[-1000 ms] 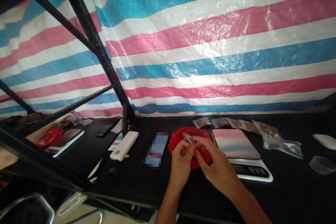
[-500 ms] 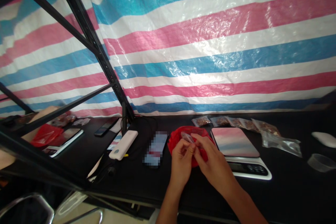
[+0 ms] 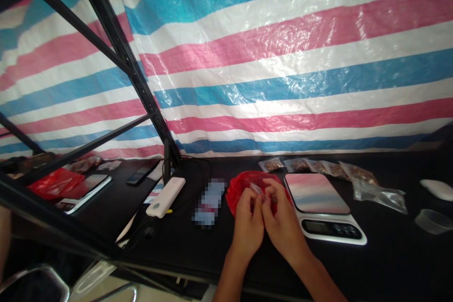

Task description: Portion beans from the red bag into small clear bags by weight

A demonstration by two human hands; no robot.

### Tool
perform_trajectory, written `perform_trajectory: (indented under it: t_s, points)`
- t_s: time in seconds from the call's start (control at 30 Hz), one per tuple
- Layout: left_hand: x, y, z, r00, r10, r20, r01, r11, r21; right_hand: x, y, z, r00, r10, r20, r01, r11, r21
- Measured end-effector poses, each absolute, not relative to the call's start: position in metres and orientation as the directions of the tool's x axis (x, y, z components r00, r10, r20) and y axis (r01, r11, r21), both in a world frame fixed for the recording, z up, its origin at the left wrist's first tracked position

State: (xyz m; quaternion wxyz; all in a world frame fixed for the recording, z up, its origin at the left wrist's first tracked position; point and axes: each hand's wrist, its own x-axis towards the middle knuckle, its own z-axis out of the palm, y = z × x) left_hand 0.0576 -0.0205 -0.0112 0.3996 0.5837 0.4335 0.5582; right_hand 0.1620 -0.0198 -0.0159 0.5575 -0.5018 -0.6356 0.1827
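My left hand (image 3: 247, 222) and my right hand (image 3: 283, 224) are close together above a crumpled red plastic bag (image 3: 238, 193). A small clear plastic packet (image 3: 255, 188) sticks up from the fingertips of my left hand. The fingers of my right hand curl right beside it, and I cannot tell whether they grip it. The hands hide most of the bag's middle. To the right of my right hand stands a digital kitchen scale (image 3: 331, 227).
Several small clear packets of brown pieces (image 3: 297, 165) lie behind the scale on the black table (image 3: 184, 250). A phone with a blurred screen (image 3: 209, 202) and a white power bank (image 3: 165, 197) lie to the left. A clear tub (image 3: 433, 222) sits right. Black metal shelf struts cross the left.
My right hand has moved left, closer to my left hand, and covers more of the red bag. The camera view has shifted slightly.
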Motion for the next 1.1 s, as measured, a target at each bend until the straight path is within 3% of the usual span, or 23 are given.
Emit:
perform_trajectory:
  t_s: [0.13,0.27,0.4,0.57,0.7,0.83,0.93,1.03,1.1]
  points:
    - [0.062,-0.025,-0.012,-0.031,0.937,0.347,0.141,-0.339,0.930,0.162,-0.015,-0.021,0.243,0.813,0.528,0.436,0.395,-0.809]
    - [0.066,-0.025,-0.010,-0.121,0.919,0.375,0.125,-0.361,0.924,0.166,-0.013,-0.016,0.239,0.818,0.523,0.404,0.406,-0.820]
    - [0.064,-0.017,-0.010,-0.266,0.911,0.315,-0.085,-0.348,0.934,0.171,-0.016,-0.007,0.214,0.809,0.547,0.445,0.418,-0.792]
    - [0.059,-0.010,-0.012,-0.209,0.970,0.122,-0.434,-0.204,0.878,0.177,-0.014,-0.008,0.194,0.797,0.572,0.629,0.346,-0.696]
    - [0.060,-0.009,-0.015,-0.147,0.986,0.083,-0.512,-0.148,0.846,0.182,-0.008,-0.011,0.232,0.836,0.497,0.540,0.314,-0.781]
    - [0.059,-0.008,-0.018,-0.319,0.941,0.111,-0.289,-0.209,0.934,0.184,-0.005,-0.009,0.316,0.825,0.469,0.446,0.307,-0.841]
    - [0.057,-0.010,-0.018,-0.451,0.842,0.296,0.041,-0.312,0.949,0.185,-0.006,-0.007,0.336,0.797,0.502,0.495,0.304,-0.814]
    - [0.054,-0.011,-0.019,-0.288,0.828,0.482,0.333,-0.385,0.861,0.184,-0.009,-0.004,0.271,0.788,0.553,0.578,0.326,-0.748]
    - [0.052,-0.010,-0.022,-0.164,0.856,0.491,0.390,-0.401,0.829,0.182,-0.011,-0.001,0.209,0.783,0.586,0.621,0.357,-0.698]
